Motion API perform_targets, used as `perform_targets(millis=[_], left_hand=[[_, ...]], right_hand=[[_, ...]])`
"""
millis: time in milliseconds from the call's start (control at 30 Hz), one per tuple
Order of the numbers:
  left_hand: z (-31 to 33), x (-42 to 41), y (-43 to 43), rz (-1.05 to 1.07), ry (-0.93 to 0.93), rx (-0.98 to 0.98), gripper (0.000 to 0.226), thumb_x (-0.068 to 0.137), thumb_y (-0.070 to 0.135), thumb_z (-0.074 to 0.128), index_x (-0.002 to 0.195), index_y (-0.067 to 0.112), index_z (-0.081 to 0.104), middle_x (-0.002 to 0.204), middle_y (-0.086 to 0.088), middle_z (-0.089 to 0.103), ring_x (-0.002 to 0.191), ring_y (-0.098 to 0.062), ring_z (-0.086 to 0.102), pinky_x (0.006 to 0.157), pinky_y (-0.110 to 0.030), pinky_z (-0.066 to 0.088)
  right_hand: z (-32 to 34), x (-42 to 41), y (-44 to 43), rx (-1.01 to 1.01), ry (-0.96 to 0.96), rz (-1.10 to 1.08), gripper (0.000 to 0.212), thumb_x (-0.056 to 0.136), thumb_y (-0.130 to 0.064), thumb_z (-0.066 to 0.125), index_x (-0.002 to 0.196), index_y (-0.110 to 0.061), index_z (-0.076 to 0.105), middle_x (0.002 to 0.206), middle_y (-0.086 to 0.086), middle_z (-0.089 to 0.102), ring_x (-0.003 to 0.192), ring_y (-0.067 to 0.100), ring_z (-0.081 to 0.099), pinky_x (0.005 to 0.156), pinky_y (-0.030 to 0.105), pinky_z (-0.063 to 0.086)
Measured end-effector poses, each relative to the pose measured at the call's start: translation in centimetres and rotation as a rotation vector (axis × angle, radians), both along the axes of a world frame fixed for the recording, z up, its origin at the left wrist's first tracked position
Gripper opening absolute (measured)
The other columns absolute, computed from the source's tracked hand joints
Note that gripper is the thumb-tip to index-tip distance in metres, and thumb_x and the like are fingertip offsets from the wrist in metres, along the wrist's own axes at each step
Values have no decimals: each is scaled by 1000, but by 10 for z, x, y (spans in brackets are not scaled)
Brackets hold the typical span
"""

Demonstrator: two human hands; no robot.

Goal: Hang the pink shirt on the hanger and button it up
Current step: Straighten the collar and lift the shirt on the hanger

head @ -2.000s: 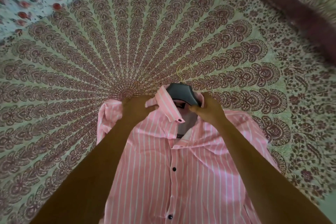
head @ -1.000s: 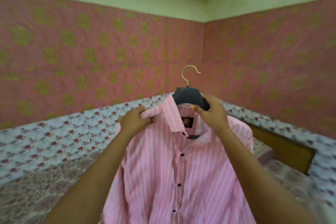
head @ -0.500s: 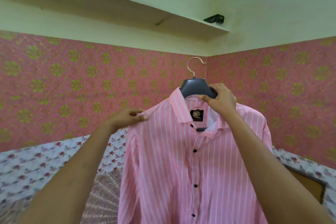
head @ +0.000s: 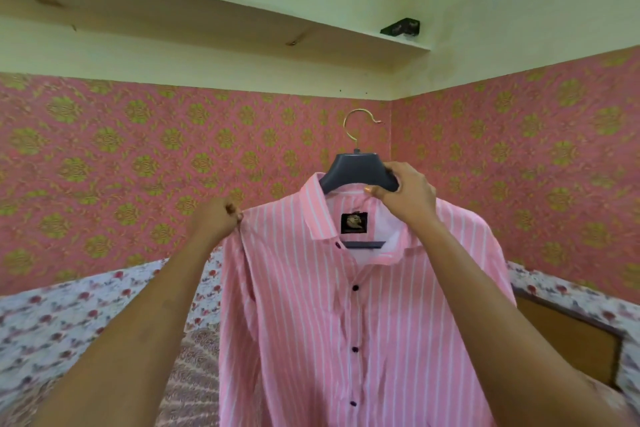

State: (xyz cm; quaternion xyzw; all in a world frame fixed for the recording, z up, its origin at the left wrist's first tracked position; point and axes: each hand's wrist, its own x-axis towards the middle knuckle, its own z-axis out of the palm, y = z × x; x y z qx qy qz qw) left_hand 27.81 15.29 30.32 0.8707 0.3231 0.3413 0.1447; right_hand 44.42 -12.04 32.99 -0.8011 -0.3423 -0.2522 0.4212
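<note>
**Right hand** point(head: 408, 194): raised in front of the person. The fingers curl over the top of the hanger point(head: 356, 172) at its right-of-picture end, with the thumb on the front face. Firm grip.

**Left hand** point(head: 218, 218): raised, a little lower. The fingertips are bunched and pinch the pink shirt point(head: 346, 322) at its shoulder point on the left of the picture.

**Hanger**: dark grey plastic body with a gold metal hook point(head: 360, 125). The hook stands up, its open end turned to the right of the picture. The body sits inside the collar, and its arms are hidden under the shoulders.

**Pink shirt**: pink with thin white stripes, hung on the hanger and held in the air between the two hands.
- Long axis vertical, collar at the top, the body running down out of view.
- The front faces the camera.
- The collar lies open, with one dark collar button point(head: 337, 245) loose at its edge.
- A black label point(head: 354, 222) shows inside the neck.
- Below, the placket appears closed at three dark buttons point(head: 355, 287).

**Surroundings**:
- Pink wallpaper point(head: 104, 166) with gold medallions, meeting at a corner behind the hook.
- Pale green wall above it, with a long shelf point(head: 207, 21) carrying a small dark object point(head: 401, 27).
- A floral cloth point(head: 52, 322) low behind the arms.
- A maroon-printed bedspread point(head: 194, 374).
- A wooden panel point(head: 568, 336) at lower right.
</note>
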Motion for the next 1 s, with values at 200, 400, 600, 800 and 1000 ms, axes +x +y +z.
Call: perform_targets(millis=[200,400,600,800,1000], left_hand=[[6,9,-19,288,288,258,29,89,19,54,62,9,51,60,-3,51,62,-24,54,57,-28,43],[19,11,-38,272,630,237,32,87,18,56,57,13,46,63,1,46,69,-20,52,70,-30,50],[41,18,-65,-494,167,-197,25,87,8,54,109,16,64,102,1,63,93,-18,59,86,-31,46],[23,26,-75,-762,-63,-259,31,87,9,60,116,22,62,113,6,65,97,-5,62,85,-23,49],[4,36,-82,-813,-319,-181,41,79,4,65,117,20,62,104,14,66,86,20,56,80,-10,44]], right_hand=[[2,-7,-5,29,-11,105,42,77,-37,70,115,-23,57,118,-2,59,108,23,55,97,49,39],[-1,-8,-8,23,18,87,38,77,-34,70,112,-24,59,108,-2,66,102,24,58,95,50,42],[-3,-10,-8,39,55,57,38,76,-34,70,112,-25,59,108,-2,67,104,25,59,94,47,43],[6,-10,-14,23,56,45,38,77,-35,68,113,-25,58,111,-2,65,107,26,58,95,47,42],[17,-11,-23,-156,-2,-67,40,78,-41,67,111,-21,60,110,2,65,106,28,56,89,39,38]])
